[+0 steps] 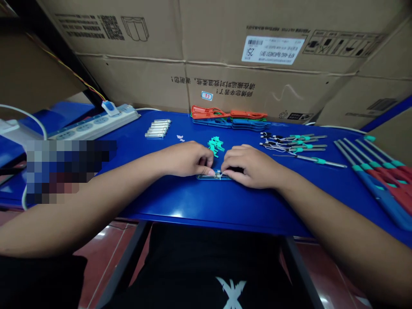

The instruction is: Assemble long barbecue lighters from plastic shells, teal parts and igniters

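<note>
In front of me on the blue table lies a narrow blue lighter casing (206,177), with small metal and white parts inside. My left hand (196,159) is closed at its left side, the thumb pressing down by the metal part. My right hand (251,166) curls over the right end, thumb and index finger pinched close to the white parts; what lies between them is too small to make out. That hand hides the casing's right end. Just beyond my fingers is a loose pile of small green plastic pieces (216,145).
Metallic cylinders (158,128) lie in a row at back left, near a white power strip (93,124). Orange and blue casings (230,120) are stacked before a cardboard box (144,81). Metal tubes with wires (302,145) and long-nosed lighters (380,184) lie on the right.
</note>
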The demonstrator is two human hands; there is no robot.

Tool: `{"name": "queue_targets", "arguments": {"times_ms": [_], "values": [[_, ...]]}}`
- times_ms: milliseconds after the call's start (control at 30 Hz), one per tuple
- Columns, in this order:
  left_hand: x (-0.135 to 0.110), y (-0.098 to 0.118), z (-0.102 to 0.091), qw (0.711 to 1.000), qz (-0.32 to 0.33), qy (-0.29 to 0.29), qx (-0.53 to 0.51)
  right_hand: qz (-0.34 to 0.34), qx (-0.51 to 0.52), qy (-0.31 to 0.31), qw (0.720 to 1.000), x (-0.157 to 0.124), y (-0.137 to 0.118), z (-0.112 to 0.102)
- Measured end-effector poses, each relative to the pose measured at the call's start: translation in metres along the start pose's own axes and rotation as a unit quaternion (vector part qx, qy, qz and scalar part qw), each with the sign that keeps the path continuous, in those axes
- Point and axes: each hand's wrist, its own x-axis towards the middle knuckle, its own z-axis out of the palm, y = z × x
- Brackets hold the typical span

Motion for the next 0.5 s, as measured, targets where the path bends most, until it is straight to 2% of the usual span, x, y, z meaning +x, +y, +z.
{"name": "queue_targets", "arguments": {"times_ms": [300,500], "values": [[0.0007,0.0011,0.0004,1.0,0.011,-0.009,-0.009,0.125,0.102,0.057,0.985,0.0029,-0.0046,0.0055],[0.0007,-0.0057,-0.0008,0.998,0.063,-0.008,-0.016,0.138,0.1,0.051,0.984,0.0015,-0.002,0.0009]]}}
